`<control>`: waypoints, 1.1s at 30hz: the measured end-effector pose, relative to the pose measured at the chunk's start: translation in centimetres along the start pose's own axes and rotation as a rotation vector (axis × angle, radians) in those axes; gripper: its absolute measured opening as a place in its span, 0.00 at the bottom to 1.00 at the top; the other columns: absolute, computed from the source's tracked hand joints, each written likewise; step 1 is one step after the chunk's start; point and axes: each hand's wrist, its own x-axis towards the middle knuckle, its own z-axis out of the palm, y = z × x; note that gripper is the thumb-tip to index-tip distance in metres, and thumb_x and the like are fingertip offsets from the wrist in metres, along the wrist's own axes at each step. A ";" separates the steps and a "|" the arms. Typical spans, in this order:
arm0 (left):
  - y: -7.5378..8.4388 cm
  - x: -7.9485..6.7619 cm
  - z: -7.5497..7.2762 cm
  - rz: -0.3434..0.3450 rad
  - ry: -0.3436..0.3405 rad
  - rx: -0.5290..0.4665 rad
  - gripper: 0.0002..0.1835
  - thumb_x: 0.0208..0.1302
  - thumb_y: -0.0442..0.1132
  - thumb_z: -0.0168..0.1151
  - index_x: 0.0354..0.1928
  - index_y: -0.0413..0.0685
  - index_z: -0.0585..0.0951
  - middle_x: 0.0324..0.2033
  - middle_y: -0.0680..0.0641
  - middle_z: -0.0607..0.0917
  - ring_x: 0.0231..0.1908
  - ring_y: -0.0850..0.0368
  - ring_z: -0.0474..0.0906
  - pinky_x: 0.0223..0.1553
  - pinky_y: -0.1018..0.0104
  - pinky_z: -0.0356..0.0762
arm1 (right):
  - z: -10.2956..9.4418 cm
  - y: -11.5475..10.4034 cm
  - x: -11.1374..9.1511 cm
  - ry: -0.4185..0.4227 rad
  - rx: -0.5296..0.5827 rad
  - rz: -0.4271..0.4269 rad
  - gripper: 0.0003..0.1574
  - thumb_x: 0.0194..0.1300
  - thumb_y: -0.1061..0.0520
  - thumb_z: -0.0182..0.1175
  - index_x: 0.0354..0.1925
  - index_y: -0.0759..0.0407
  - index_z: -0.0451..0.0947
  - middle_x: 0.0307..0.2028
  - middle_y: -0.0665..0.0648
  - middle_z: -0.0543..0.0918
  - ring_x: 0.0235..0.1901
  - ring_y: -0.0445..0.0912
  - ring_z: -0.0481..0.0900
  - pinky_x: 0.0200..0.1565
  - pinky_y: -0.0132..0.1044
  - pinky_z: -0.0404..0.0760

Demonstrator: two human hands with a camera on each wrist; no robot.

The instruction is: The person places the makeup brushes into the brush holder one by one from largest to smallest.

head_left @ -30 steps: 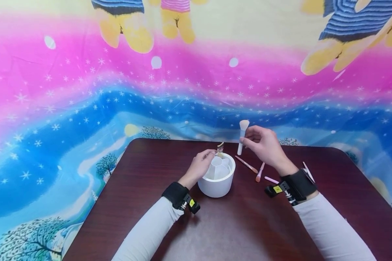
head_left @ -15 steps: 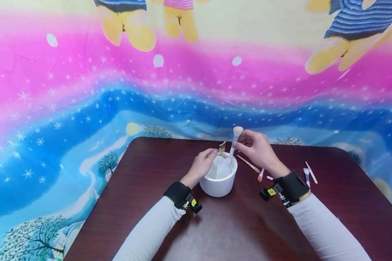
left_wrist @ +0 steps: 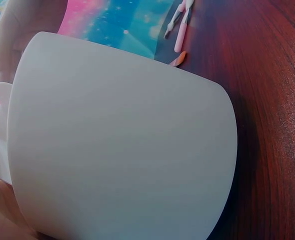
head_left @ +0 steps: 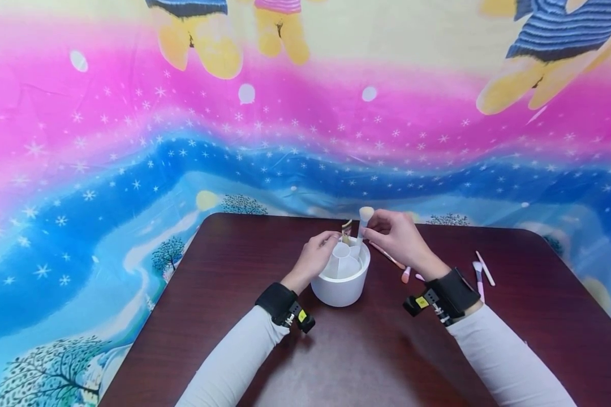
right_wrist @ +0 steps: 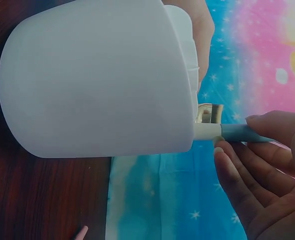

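A round white makeup brush holder [head_left: 338,291] with inner dividers stands on the table. My left hand [head_left: 313,254] grips its left rim, fingers bent over the top edge; in the left wrist view the holder's wall [left_wrist: 122,140] hides most of that hand. At the right back rim, my right hand [head_left: 399,237] pinches a makeup brush [head_left: 366,213] with pale bristles up. In the right wrist view the white lower end of the brush handle [right_wrist: 206,131] goes in behind the rim, its tip hidden. Beside it a gold-and-dark flat piece [right_wrist: 210,113] sticks up from the holder.
Right of the holder lie a slim pink brush [head_left: 387,255] and a short orange-tipped brush [head_left: 405,275]. Farther right are a pink-handled brush [head_left: 478,277] and a pale stick [head_left: 485,267]. A patterned cloth [head_left: 305,113] hangs behind the dark table [head_left: 224,271].
My right hand has moved left and down, bringing the makeup brush from beside the holder into its right back part. The left hand has stayed on the rim.
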 end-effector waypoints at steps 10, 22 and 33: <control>0.2 -0.3 0.2 -0.022 -0.015 0.002 0.22 0.71 0.55 0.43 0.59 0.54 0.75 0.54 0.52 0.77 0.54 0.55 0.70 0.54 0.52 0.69 | 0.2 0.3 -0.5 -0.041 -0.015 -0.021 0.04 0.60 0.53 0.64 0.34 0.50 0.78 0.30 0.49 0.82 0.31 0.39 0.79 0.35 0.41 0.81; 0.2 -0.3 -0.2 -0.001 -0.003 0.017 0.20 0.72 0.54 0.43 0.57 0.56 0.76 0.52 0.51 0.78 0.52 0.56 0.71 0.53 0.52 0.69 | 0.1 0.1 -0.3 -0.081 -0.036 -0.043 0.08 0.62 0.52 0.62 0.41 0.48 0.80 0.35 0.46 0.82 0.35 0.38 0.78 0.38 0.39 0.80; 0.3 -0.4 -0.3 -0.004 -0.016 -0.006 0.21 0.72 0.54 0.43 0.58 0.55 0.75 0.54 0.51 0.77 0.53 0.55 0.70 0.54 0.51 0.68 | -3.0 0.5 -1.6 -0.031 -0.073 -0.002 0.08 0.61 0.51 0.63 0.41 0.47 0.80 0.36 0.47 0.82 0.35 0.39 0.78 0.39 0.42 0.79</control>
